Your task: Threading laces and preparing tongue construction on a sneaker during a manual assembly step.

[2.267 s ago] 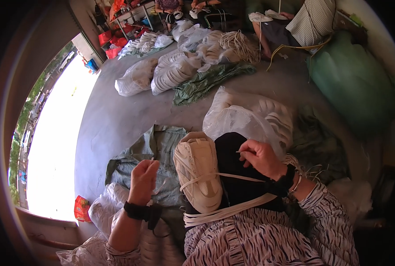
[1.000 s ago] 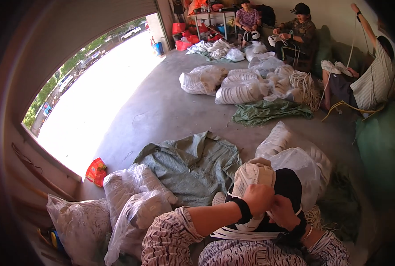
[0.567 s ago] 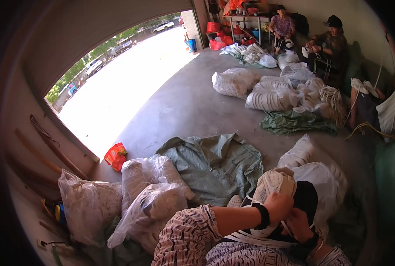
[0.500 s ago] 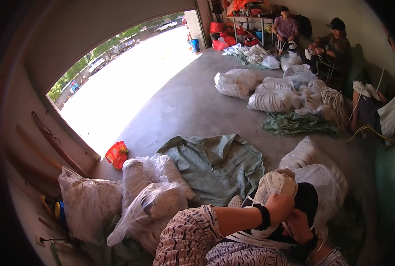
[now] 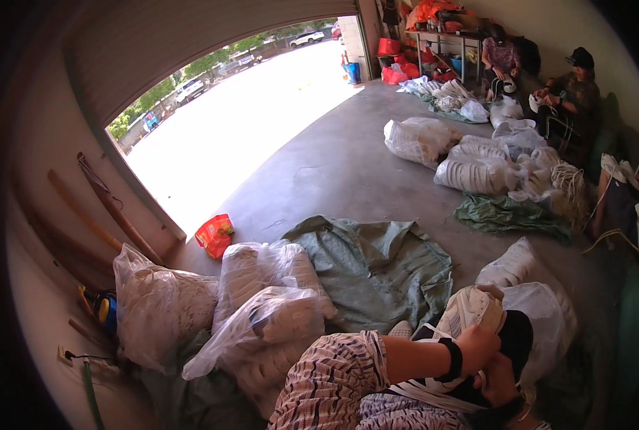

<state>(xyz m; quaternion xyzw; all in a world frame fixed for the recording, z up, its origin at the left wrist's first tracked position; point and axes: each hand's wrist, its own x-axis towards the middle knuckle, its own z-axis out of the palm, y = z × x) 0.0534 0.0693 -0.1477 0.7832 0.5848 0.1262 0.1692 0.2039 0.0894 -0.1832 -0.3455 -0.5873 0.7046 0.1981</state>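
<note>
A white bundle of wound strap (image 5: 470, 309) rests on my lap against a black cloth (image 5: 518, 335). My left hand (image 5: 478, 345), with a black wristband, reaches across from the left and closes over the lower edge of the bundle. My right hand (image 5: 502, 380) lies just under it, pressed to the black cloth and mostly covered by the left hand, so its grip is hidden. Both patterned sleeves come in from the lower edge.
Clear plastic bags stuffed with white bundles (image 5: 262, 322) pile at my left, by a green tarp (image 5: 377, 265) and an orange bag (image 5: 215, 235). A white sack (image 5: 545, 308) stands on the right. More filled bags (image 5: 477, 172) and two seated people (image 5: 574, 89) are at the back right. Poles (image 5: 83, 215) lean beside the open doorway.
Earlier my hands were apart, the left one free and the right pulling a strap; now both meet at the bundle. The view has swung left toward the doorway. Little moved in the last half second.
</note>
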